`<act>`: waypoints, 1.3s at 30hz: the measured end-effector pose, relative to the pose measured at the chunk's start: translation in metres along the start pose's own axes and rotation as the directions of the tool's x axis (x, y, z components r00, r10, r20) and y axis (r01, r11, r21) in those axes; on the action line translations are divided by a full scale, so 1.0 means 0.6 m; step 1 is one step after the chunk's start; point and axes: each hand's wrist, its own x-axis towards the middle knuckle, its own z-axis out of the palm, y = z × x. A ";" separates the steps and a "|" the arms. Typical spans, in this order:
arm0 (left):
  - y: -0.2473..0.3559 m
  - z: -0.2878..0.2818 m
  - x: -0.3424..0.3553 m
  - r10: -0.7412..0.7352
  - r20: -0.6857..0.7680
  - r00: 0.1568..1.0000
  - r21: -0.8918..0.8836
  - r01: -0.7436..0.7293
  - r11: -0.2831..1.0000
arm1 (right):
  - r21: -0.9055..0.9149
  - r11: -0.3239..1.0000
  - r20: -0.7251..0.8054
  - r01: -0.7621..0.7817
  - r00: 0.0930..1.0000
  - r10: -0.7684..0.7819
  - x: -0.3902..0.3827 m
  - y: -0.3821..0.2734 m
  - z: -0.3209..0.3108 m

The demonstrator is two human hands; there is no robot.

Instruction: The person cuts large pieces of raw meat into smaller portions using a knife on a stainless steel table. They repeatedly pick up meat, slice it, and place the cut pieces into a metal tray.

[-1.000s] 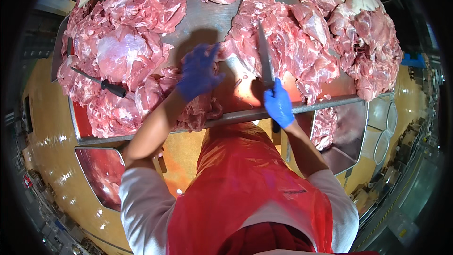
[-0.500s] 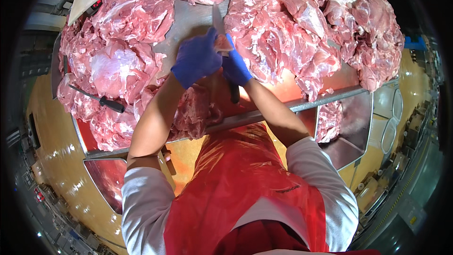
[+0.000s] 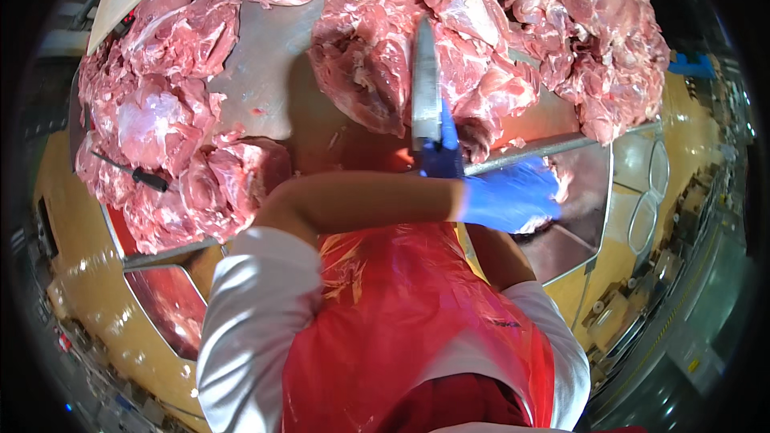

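In the head view, the blue-gloved left hand (image 3: 513, 195) crosses the bare right forearm (image 3: 499, 256) by a grey metal bin (image 3: 589, 196), too blurred to tell its grip. The blue-gloved right hand (image 3: 443, 152) clasps a long steel-bladed knife (image 3: 426, 84), handle mostly hidden, over pink raw meat (image 3: 361, 56).

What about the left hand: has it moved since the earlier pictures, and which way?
Yes, rightward and back toward the body: the left hand has gone from beyond the table's front edge to its near side, at the metal bin.

Left hand (image 3: 512, 194) over right forearm (image 3: 499, 258)
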 end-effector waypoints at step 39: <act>-0.115 0.017 -0.383 -0.371 -0.850 -0.374 -0.522 0.698 0.490 | -0.298 0.600 0.820 0.742 0.521 -0.236 0.239 -0.123 -0.060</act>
